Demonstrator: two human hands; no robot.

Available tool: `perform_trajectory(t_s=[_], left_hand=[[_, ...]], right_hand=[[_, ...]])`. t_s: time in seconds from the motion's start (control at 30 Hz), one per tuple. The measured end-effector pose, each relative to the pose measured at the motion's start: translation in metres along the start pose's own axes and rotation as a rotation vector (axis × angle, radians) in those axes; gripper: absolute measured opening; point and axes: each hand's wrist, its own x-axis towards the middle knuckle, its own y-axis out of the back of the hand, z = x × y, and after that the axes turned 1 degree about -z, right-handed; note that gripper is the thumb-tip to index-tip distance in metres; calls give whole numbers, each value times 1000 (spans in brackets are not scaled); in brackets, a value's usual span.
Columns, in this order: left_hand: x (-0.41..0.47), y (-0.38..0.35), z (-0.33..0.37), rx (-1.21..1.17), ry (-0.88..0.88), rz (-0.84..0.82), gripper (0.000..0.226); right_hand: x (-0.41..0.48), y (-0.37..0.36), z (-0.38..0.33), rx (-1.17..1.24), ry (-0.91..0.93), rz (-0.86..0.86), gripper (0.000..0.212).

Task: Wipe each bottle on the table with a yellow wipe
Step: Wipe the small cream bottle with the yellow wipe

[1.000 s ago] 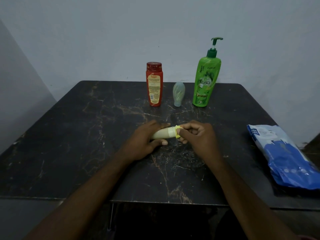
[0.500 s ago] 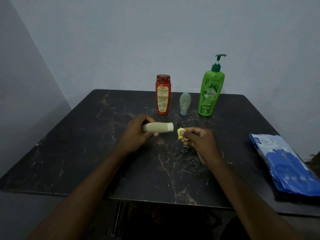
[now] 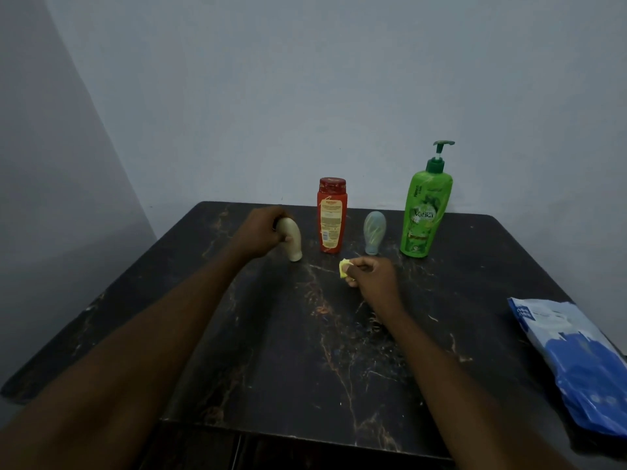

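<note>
My left hand (image 3: 263, 234) grips a small cream bottle (image 3: 292, 241), standing cap-down on the dark table (image 3: 305, 351) just left of the red bottle (image 3: 331, 216). A pale blue-green bottle (image 3: 374, 232) stands cap-down between the red bottle and a tall green pump bottle (image 3: 424, 212) at the back. My right hand (image 3: 371, 278) rests on the table in front of them, pinching a crumpled yellow wipe (image 3: 344, 266).
A blue and white wipes pack (image 3: 573, 361) lies at the table's right edge. Grey walls close off the back and the left side. The table's near edge runs along the bottom of the view.
My left hand carried the cream bottle from the table's middle to the back row and turned it from lying sideways to upright. My right hand came off it with the wipe.
</note>
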Motion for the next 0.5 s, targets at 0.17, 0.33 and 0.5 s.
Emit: perform_trajectory(t_s=[0.17,0.33,0.5], left_hand=[[29,-1,-8,82,-18,-34,38],[46,-5,-13,129,-22,-68,41],[57,-3,-14,153,-22,-131,44]], right_hand=[[2,2,9,44,18,61,15],[4,1,12,26,8,65,12],[3,0,10,2,-7,62,7]])
